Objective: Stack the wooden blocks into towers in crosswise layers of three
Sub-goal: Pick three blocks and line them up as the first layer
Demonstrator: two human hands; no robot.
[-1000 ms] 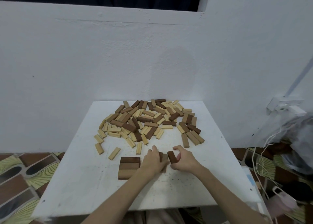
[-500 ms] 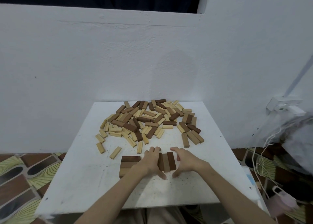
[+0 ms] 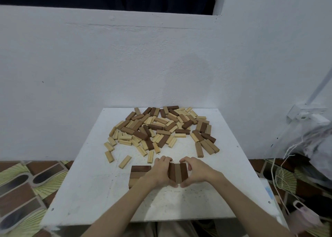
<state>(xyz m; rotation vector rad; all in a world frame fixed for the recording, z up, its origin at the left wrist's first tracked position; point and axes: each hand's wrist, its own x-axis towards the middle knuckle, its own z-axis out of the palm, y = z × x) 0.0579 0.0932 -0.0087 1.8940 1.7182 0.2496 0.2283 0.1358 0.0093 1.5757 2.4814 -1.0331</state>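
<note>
Near the surface's front edge: both hands (image 3: 179, 172) squaring a layer (image 3: 177, 172) of three.
Left hand (image 3: 159, 172) and right hand (image 3: 196, 170) each grip the layer's sides; next, probably lay a crosswise layer from the pile (image 3: 161, 129).

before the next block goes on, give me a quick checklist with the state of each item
1. Three blocks side by side in the row of three: ok, dark, light, dark.
2. Row squared up and gap-free: cannot tell, the left hand and right hand cup its ends and sides.
3. Hands free for a pickup: not ok, both hold the row.
4. First layer lying crosswise to the row: ok.
5. Row set on a tower: cannot tell, the left hand hides the junction.
6. Supply within reach: ok, the loose pile lies beyond on the white table.
</note>
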